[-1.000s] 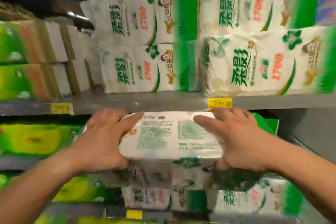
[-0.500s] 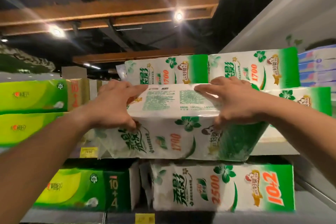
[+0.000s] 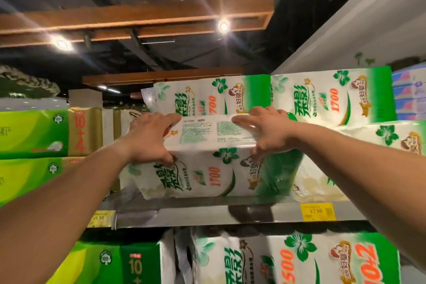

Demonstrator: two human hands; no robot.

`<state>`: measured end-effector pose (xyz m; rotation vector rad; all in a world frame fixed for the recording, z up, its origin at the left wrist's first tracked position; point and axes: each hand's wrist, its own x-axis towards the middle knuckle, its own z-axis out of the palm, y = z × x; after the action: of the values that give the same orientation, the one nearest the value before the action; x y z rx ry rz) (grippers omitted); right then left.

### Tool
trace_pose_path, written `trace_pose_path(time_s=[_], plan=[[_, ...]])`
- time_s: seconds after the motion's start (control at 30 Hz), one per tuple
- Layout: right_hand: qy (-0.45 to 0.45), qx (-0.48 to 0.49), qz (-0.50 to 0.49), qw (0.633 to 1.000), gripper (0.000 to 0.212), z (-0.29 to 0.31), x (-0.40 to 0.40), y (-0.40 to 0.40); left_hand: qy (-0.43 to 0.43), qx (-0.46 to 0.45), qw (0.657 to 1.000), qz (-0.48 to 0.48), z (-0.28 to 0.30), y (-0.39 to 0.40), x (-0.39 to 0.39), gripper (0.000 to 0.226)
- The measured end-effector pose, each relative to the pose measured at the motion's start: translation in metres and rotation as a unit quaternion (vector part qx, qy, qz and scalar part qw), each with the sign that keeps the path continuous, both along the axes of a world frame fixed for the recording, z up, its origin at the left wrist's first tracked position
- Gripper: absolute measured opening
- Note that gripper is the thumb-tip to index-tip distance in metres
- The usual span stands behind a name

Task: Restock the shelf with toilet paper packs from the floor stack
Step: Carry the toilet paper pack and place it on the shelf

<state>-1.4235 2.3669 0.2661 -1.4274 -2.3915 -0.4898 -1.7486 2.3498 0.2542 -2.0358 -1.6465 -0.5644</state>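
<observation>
I hold a white and green toilet paper pack (image 3: 207, 168) marked 1700 at the front of the upper metal shelf (image 3: 207, 214). My left hand (image 3: 149, 138) grips its top left edge, and my right hand (image 3: 267, 131) grips its top right edge. The pack's bottom seems to rest on the shelf, tilted slightly toward me. Behind and above it lies a matching pack (image 3: 207, 97). Two more matching packs (image 3: 332, 97) are stacked to the right.
Yellow-green packs (image 3: 34, 134) fill the shelf to the left. Below the shelf stand a 2500 pack (image 3: 288, 260) and a green 10+ pack (image 3: 115, 263). A yellow price tag (image 3: 317, 211) sits on the shelf lip. Blue packs (image 3: 410, 92) are at the far right.
Both hands lifted the pack from the lower level up to the upper shelf and pushed it forward; its bottom now meets the shelf. My view tilted upward.
</observation>
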Motion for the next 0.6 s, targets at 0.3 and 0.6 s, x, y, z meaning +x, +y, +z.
trace_pose_path(time_s=[0.3,0.6], plan=[[0.004,-0.203,-0.069,0.977,0.111,0.024,-0.018,0.086,0.045,-0.149,0.988,0.015,0.021,0.081,0.010,0.099],[0.048,-0.266,-0.053,0.961,0.114,0.013,-0.029,0.117,0.015,-0.190,0.982,-0.014,0.009,0.111,0.018,0.079]])
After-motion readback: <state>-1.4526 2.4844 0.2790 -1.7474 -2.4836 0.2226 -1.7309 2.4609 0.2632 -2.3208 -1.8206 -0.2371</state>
